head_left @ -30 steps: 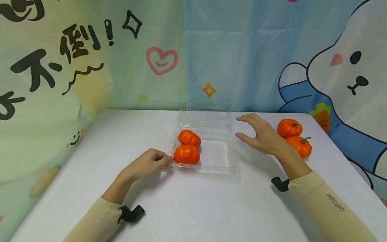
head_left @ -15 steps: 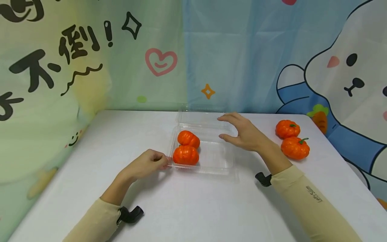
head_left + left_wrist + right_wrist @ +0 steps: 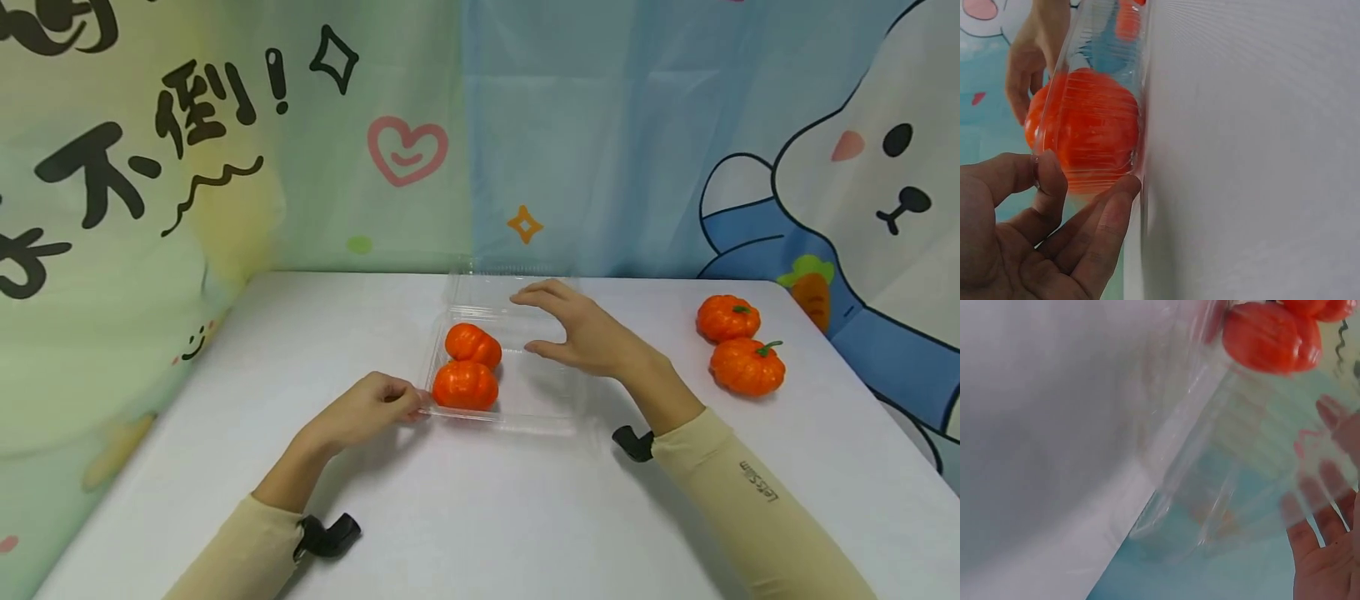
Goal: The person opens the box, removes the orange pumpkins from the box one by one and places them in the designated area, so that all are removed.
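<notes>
A clear plastic clamshell box (image 3: 543,404) lies on the white table with its lid (image 3: 480,292) folded back. Two small orange pumpkins, a nearer one (image 3: 466,385) and a farther one (image 3: 474,343), sit in its left half. My left hand (image 3: 367,410) pinches the rim at the near left corner; the left wrist view shows thumb and fingertips there, beside a pumpkin (image 3: 1088,128) behind the clear wall. Over the right half of the box hovers my right hand (image 3: 585,333), fingers spread and thumb apart, holding nothing. The right wrist view shows that hand (image 3: 1329,556) beyond the clear plastic.
Two more orange pumpkins, a rear one (image 3: 728,317) and a front one (image 3: 747,367), stand together on the right side of the table (image 3: 480,517). A printed curtain (image 3: 585,150) hangs behind the table's back edge.
My right hand has moved left, from beside the box to above its right half. My left hand stays at the near left corner, and the pumpkins keep their places.
</notes>
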`<action>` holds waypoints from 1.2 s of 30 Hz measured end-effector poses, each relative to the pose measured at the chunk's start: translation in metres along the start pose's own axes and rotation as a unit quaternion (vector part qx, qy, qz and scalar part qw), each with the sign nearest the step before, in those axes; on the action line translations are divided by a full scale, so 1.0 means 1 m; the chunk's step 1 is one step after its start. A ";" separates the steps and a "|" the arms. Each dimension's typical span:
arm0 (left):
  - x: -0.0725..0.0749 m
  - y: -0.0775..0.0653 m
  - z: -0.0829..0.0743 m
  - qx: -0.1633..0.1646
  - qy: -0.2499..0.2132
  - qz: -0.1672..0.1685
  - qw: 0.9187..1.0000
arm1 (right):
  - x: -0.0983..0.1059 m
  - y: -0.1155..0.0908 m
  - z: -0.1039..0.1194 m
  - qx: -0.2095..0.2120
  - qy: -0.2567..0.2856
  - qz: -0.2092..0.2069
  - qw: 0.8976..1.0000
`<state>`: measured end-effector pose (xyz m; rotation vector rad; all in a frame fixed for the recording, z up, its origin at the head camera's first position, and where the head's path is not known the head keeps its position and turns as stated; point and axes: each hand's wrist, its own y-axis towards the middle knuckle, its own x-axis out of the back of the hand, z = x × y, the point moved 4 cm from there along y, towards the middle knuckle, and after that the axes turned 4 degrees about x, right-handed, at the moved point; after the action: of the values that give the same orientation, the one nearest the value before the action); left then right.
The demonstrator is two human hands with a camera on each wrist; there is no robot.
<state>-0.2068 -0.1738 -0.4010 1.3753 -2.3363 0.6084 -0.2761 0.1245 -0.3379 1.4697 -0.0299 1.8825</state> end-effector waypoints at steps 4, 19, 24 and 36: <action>0.001 0.001 -0.001 -0.002 -0.004 0.003 1.000 | -0.008 0.010 0.007 0.002 -0.014 0.035 0.999; -0.001 0.002 0.002 -0.004 -0.012 0.004 1.000 | -0.036 0.034 0.021 0.017 -0.067 0.146 0.987; -0.001 0.001 0.003 -0.003 -0.014 -0.001 1.000 | -0.043 0.039 0.025 0.013 -0.075 0.178 0.981; 0.002 0.001 0.001 -0.001 -0.010 -0.005 1.000 | -0.047 0.043 0.027 -0.011 -0.041 0.169 0.985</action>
<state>-0.2091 -0.1754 -0.4010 1.3974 -2.3436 0.5923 -0.2737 0.0570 -0.3512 1.6061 -0.3587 2.0760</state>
